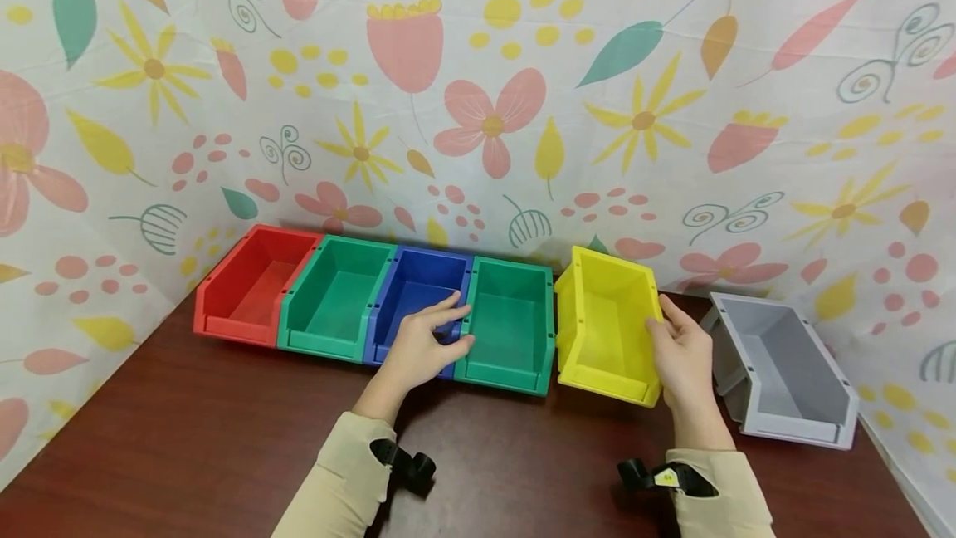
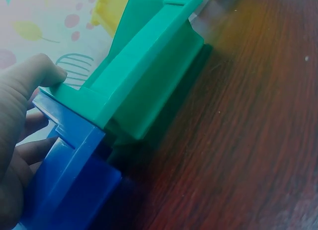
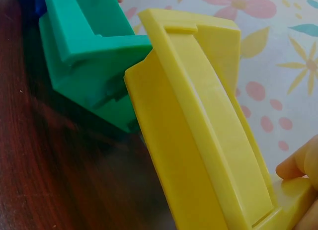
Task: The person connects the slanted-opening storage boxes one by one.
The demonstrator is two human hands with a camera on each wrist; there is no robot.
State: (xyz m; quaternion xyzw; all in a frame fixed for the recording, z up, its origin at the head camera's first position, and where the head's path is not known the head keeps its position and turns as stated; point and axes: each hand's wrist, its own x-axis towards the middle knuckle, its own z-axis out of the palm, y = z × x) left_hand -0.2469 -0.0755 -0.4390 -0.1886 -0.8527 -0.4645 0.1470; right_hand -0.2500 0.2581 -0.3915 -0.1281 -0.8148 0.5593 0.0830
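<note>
A yellow storage bin (image 1: 608, 330) stands tilted, its left wall close beside the right-hand green bin (image 1: 508, 322). My right hand (image 1: 683, 351) grips its right side wall, thumb over the rim and fingers outside. In the right wrist view the yellow bin (image 3: 198, 125) leans against the line of the green one. My left hand (image 1: 421, 347) is at the join of the blue bin (image 1: 426, 272) and that green bin. In the left wrist view its thumb lies over the green bin's (image 2: 149, 56) side rim, while other fingers reach into the blue bin (image 2: 69, 170), holding the adjoining walls.
Left of the blue bin, another green bin (image 1: 339, 297) and a red bin (image 1: 257, 285) continue the row. A grey bin (image 1: 784, 372) sits at an angle on the right. Behind them rises a flower-patterned cloth (image 1: 478, 189); the dark wooden table (image 1: 515, 455) extends in front.
</note>
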